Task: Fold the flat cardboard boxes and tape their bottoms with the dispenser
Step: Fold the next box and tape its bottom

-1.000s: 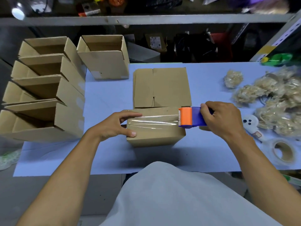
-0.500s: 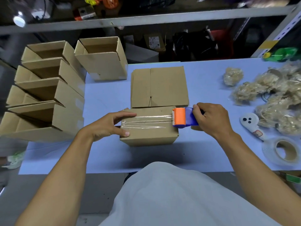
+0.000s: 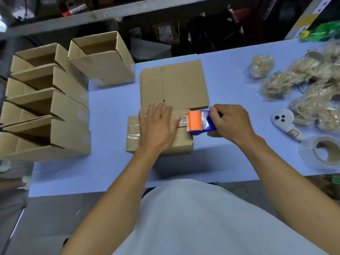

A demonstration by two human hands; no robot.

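A folded cardboard box point(image 3: 181, 144) lies bottom-up on the blue table, with clear tape point(image 3: 133, 129) along its seam. My left hand point(image 3: 157, 126) presses flat on the taped top, fingers straight and spread. My right hand point(image 3: 231, 122) grips the orange-and-blue tape dispenser point(image 3: 199, 123) at the box's right edge, its orange blade end touching the tape. A stack of flat cardboard boxes point(image 3: 176, 85) lies just behind the box.
Several folded open boxes point(image 3: 46, 107) stand in a row at the left, one more point(image 3: 103, 59) at the back. Plastic-wrapped bundles point(image 3: 301, 83), a white dispenser point(image 3: 284, 120) and a tape roll point(image 3: 323, 151) lie at the right. A shelf point(image 3: 110, 11) runs behind the blue table point(image 3: 110, 172).
My left hand has moved from holding the box's left end onto the top and now presses flat over the tape. The dispenser stays at the box's right edge.
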